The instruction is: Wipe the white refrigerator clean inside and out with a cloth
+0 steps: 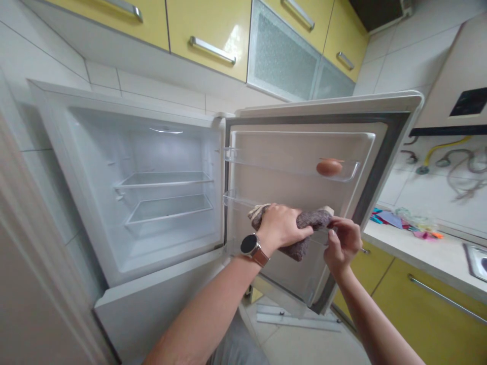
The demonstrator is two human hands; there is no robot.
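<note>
From the head camera, a white fridge [167,246] stands open on the left, its door [274,177] swung out to the right, hiding part of the tiled wall [163,101] and the counter [452,241]. A rounded, reddish-brown thing [329,167] sits at the far end of the upper door rack [266,159]. Yellow cabinets [209,25] hang above, one with a frosted pane [283,56]. Beyond the door, a heap of coloured bits [403,220] lies on the counter near a metal sink [475,258], below a yellow hose [441,147] on the wall. A pale, flat strip [297,318] lies on the floor under the door.

The cloth [314,219] is bunched in front of the door's inner side, below the upper rack. The left hand [281,225] grips it from above, covering its middle and blocking the view of the rack behind. The fingers of the right hand [344,243] pinch its right end.

The cloth is brownish-grey and fuzzy, with a paler, striped part at its left end. The door racks are clear plastic with rounded corners; a soft grey seal [386,157] edges the door. The cabinets are glossy, with straight metal handles. The watch [249,244] on the left wrist has a round, dark face and a brown strap.
</note>
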